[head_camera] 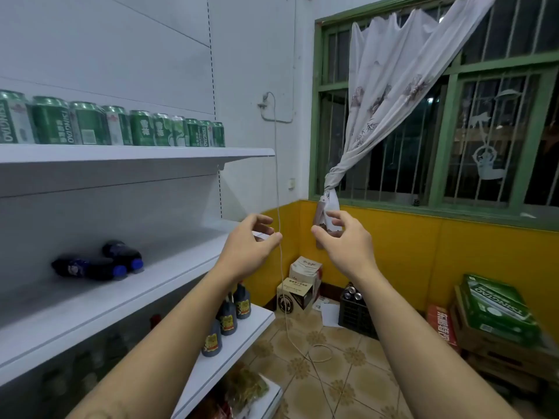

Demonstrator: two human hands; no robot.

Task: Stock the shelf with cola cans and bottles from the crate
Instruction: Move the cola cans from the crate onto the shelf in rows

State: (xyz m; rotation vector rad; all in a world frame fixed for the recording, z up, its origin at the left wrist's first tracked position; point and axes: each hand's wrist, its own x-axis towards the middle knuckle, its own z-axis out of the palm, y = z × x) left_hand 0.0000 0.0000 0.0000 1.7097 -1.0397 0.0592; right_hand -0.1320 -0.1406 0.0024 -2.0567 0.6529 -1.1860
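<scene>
Two hands raised at chest height, both holding nothing. Left hand [248, 249]: fingers loosely curled, thumb and forefinger apart. Right hand [344, 243]: same posture, fingers relaxed, palm turned toward the left hand. The hands are near each other but apart.

White cord [276, 176] hangs from a wall fitting down to the tiled floor and passes right at the left fingertips; cannot tell whether it touches them.

Cola bottles [90, 267]: two dark ones with blue caps, lying on their sides, side by side, on the middle shelf [151, 285], caps pointing outward.

Black crate [355, 316] stands on the floor by the yellow wall, well apart from the hands; silver can tops [352, 294] show inside it.

Top shelf [136, 152]: a row of green beer cans [115, 125], upright. Lower shelf [242, 340]: dark sauce bottles [227, 316], upright, yellow labels.

Cardboard boxes [298, 291] are stacked in the corner left of the crate. Green Tsingtao carton [496, 306] rests on stacked cartons at far right. Knotted white curtain [387, 86] hangs over the barred window.
</scene>
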